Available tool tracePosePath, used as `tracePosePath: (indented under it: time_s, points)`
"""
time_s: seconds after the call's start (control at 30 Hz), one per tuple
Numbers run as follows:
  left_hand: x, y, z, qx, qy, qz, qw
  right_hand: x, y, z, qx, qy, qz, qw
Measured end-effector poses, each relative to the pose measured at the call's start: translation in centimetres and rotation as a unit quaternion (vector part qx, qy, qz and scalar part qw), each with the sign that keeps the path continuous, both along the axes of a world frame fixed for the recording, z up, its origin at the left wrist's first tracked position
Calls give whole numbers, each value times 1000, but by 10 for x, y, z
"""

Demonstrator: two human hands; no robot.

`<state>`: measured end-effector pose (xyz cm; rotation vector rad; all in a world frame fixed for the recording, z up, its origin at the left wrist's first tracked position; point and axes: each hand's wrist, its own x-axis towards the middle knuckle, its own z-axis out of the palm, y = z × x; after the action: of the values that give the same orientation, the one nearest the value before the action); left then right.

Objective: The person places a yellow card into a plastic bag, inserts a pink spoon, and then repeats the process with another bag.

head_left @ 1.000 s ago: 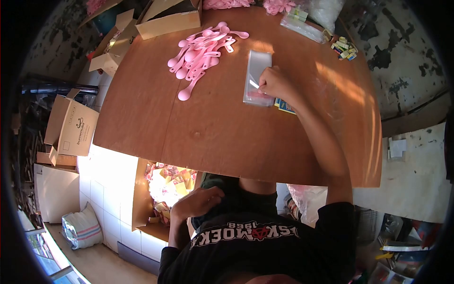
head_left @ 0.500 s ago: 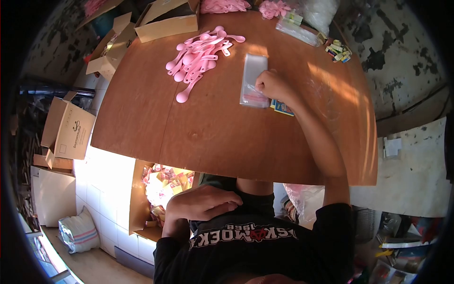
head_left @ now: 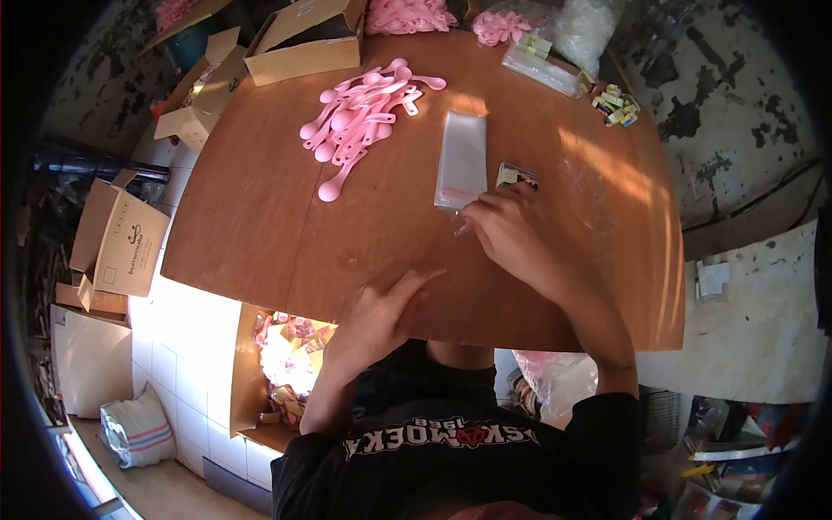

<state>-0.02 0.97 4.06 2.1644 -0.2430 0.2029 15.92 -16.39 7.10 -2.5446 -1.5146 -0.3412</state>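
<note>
My right hand (head_left: 507,230) is at the lower right corner of a stack of clear plastic bags (head_left: 464,156). Its thumb and fingers pinch the edge of a clear plastic bag (head_left: 459,227), of which only a small crumpled bit shows. Just beyond the knuckles lies a small printed card (head_left: 517,176), partly covered by the hand. My left hand (head_left: 381,316) hovers over the table's front edge, index finger stretched out and nothing in it. A pile of pink plastic spoons (head_left: 364,108) lies farther back on the left.
On the brown table (head_left: 260,217) stand an open cardboard box (head_left: 303,52) and bags of pink pieces (head_left: 407,16) at the back. Small yellow-green packets (head_left: 615,106) lie at the right rear. Below the front edge, a carton (head_left: 247,373) holds printed packets.
My left hand has risen from my lap to the table edge and opened out. My right hand has drawn back toward me from the bag stack, pulling at a bag's edge.
</note>
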Motion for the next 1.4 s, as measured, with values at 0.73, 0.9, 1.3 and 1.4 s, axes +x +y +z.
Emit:
tracePosePath:
  time_s: [0.73, 0.9, 1.3, 1.4]
  points:
    - [8, 14, -35, -349, -1, 109, 931, 41, -61, -48, 71, 57, -123, 988]
    - [10, 12, -32, -419, 21, 116, 900, 56, -73, -49, 134, 175, -93, 971]
    - [21, 9, -36, -434, 41, 132, 890, -34, -35, 17, 457, 323, -45, 828]
    - [19, 2, -28, -432, 32, 116, 894, -33, -28, 13, 467, 345, -43, 813]
